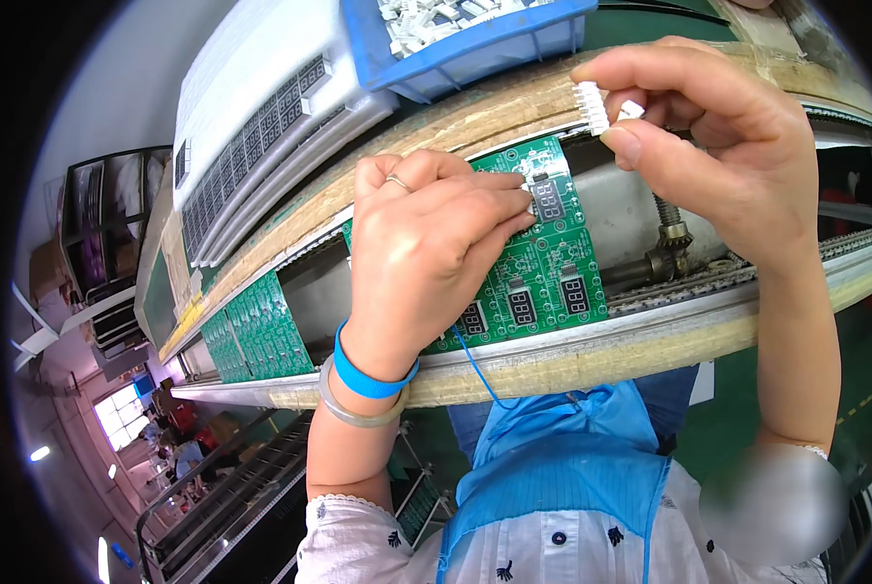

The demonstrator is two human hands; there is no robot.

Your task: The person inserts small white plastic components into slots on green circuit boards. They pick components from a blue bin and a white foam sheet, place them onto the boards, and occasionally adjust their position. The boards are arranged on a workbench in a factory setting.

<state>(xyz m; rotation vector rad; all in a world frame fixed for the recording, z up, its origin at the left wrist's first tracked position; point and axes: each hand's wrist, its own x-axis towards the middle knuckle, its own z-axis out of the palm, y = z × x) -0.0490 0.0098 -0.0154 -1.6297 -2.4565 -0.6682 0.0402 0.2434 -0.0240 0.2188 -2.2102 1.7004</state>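
The right hand (728, 146) pinches a small white connector (593, 105) between thumb and forefinger, its grip pressed tight on the part and held up in the air above the far edge of the board (553, 282). The left hand (426, 243) lies flat on that green board, fingers together, fingertips (514, 200) pressing a small grey display (549, 200) set in it; this grip holds nothing, it only pushes down. A ring sits on one finger, and a blue strap (363, 375) and a pale bangle (353, 409) circle the wrist, with a thin blue cord running from the strap toward the body.

The board carries several more grey displays in rows and rests on a conveyor rail (650, 326). To the left, another green board (256, 326) lies on the same line. Beyond the rail stands a blue bin (475, 54) of white connectors, with white trays (251, 127) of displays stacked beside it at left.
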